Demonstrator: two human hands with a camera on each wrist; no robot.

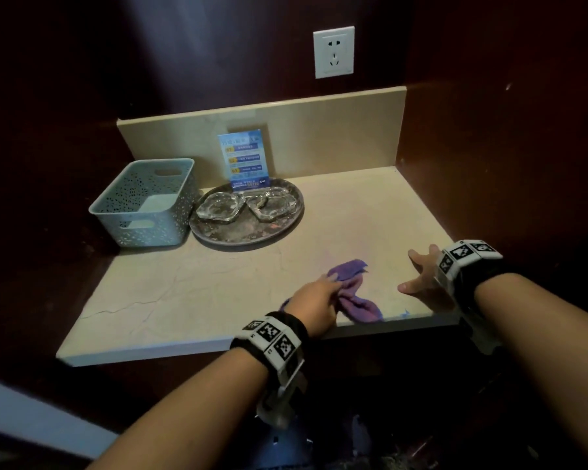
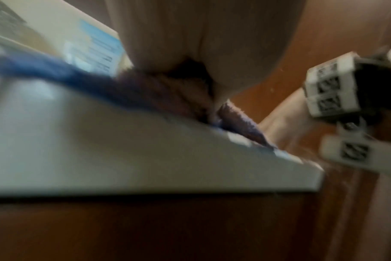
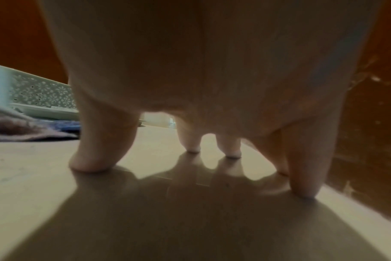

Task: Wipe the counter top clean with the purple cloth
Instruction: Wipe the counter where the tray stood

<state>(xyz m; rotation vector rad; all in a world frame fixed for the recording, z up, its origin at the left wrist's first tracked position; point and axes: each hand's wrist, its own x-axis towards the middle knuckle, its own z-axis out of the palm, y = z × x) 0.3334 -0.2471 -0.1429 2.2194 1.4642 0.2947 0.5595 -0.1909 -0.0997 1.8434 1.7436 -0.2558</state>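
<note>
A crumpled purple cloth (image 1: 350,286) lies near the front edge of the beige stone counter top (image 1: 184,283). My left hand (image 1: 314,301) grips the cloth's middle with curled fingers. The blurred left wrist view shows the cloth (image 2: 241,121) bunched under my palm at the counter's front edge (image 2: 145,159). To the right of the cloth, my right hand (image 1: 421,273) is spread on the counter. In the right wrist view its fingertips (image 3: 89,164) press the counter top (image 3: 33,176), and the cloth (image 3: 22,128) lies off to the left.
A pale blue perforated basket (image 1: 146,201) stands at the back left. Beside it a round dark tray (image 1: 218,237) carries two glass ashtrays (image 1: 219,206) and a blue card (image 1: 245,161). Dark wood walls close in the right side (image 1: 489,147) and the back.
</note>
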